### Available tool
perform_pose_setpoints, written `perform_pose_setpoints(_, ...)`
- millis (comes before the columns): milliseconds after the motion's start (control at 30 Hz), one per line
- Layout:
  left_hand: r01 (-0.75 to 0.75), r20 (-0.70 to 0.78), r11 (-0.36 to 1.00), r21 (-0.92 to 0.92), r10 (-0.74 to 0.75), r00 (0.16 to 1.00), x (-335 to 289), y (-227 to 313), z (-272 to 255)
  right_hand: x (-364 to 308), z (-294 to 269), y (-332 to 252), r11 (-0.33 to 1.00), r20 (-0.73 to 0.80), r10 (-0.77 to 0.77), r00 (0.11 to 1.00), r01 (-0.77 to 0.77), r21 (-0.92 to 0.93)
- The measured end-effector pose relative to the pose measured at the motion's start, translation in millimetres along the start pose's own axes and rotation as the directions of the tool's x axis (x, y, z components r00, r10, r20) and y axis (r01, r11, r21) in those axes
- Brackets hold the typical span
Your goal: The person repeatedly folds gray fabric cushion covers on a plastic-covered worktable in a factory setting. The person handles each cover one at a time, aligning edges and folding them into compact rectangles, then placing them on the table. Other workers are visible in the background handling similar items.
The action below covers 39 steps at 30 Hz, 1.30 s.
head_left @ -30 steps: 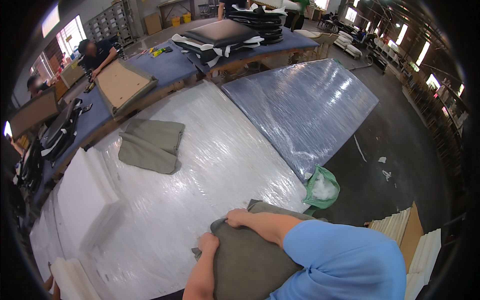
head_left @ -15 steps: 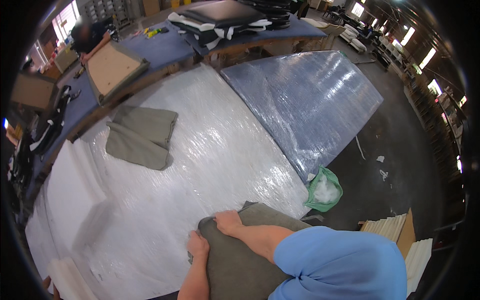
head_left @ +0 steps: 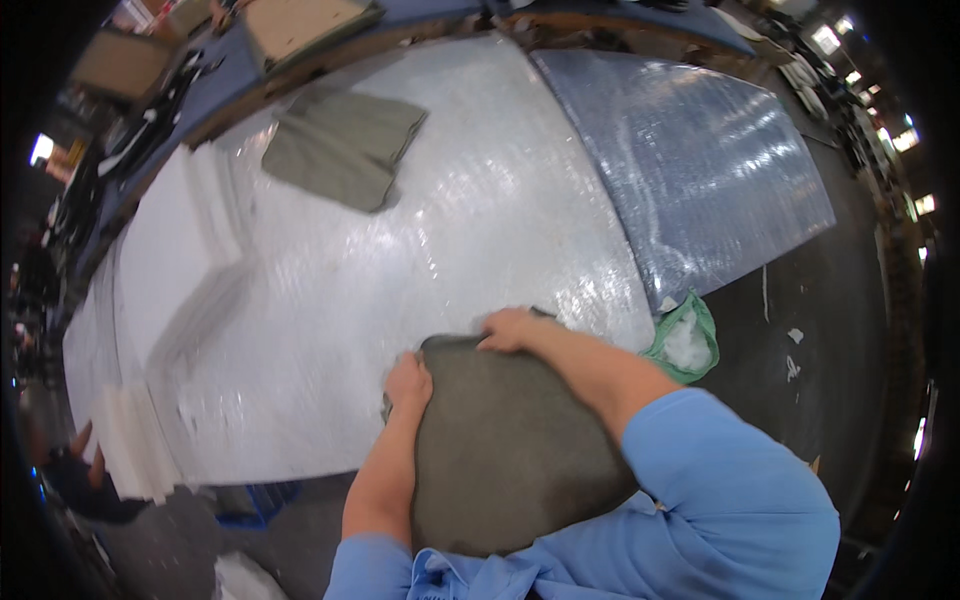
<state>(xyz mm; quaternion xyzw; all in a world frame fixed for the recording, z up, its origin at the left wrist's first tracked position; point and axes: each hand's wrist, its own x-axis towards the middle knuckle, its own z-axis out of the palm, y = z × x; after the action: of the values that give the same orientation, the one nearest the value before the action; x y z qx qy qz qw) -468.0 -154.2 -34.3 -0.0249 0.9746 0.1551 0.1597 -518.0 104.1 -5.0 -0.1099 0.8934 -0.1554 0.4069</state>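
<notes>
The grey-green fabric piece [head_left: 510,450] is located at the near edge of the worktop [head_left: 480,240], between the two forearms, and its lower side reaches to the blue shirt [head_left: 730,490] of the person. The left hand [head_left: 408,381] has a narrow grip, which holds the left edge of this piece close to its upper corner. The right hand [head_left: 510,330] also has a narrow grip, and it holds the upper edge, with the fingers bent over the border; what is under the fingers is hidden. In front of both hands, a broad stretch of shiny plastic film goes forward until a folded grey-green cloth [head_left: 345,145], which lies well apart, near the far edge. On the left, a white foam stack [head_left: 175,235] limits the side, and a smaller white stack [head_left: 135,440] stands at the near left corner, with another person's hand [head_left: 85,445] just beside it. On the right, the worktop meets a blue film-covered panel [head_left: 710,170] along a straight seam. A green bag [head_left: 690,340] with white filling is at the right near corner, close to the right forearm, and beyond it extends the dark floor [head_left: 810,400].
</notes>
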Motion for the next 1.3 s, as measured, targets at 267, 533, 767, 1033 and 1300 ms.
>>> perform_pose_setpoints(267,-0.128,0.189,0.989,-0.069,0.139,0.972,-4,-33,-20,-25,6,33,0.998,-0.180,-0.054,0.982,0.046,-0.049)
perform_pose_setpoints(533,-0.046,0.055,0.998,0.042,0.044,0.998,9,-41,0,-5,19,36,0.991,-0.411,-0.133,0.902,0.107,-0.084)
perform_pose_setpoints(767,-0.064,0.043,0.994,0.083,0.060,0.997,12,-40,3,-1,17,40,0.990,-0.360,-0.136,0.923,0.116,-0.079)
perform_pose_setpoints(1033,0.065,-0.046,0.917,-0.393,-0.091,0.995,-59,-70,-57,-105,-37,95,0.908,-0.119,0.308,0.944,-0.254,0.333)
perform_pose_setpoints(1300,0.827,0.786,0.334,-0.453,-0.290,0.547,-96,-74,-57,-128,-34,50,0.601,0.433,0.321,0.842,-0.534,0.594)
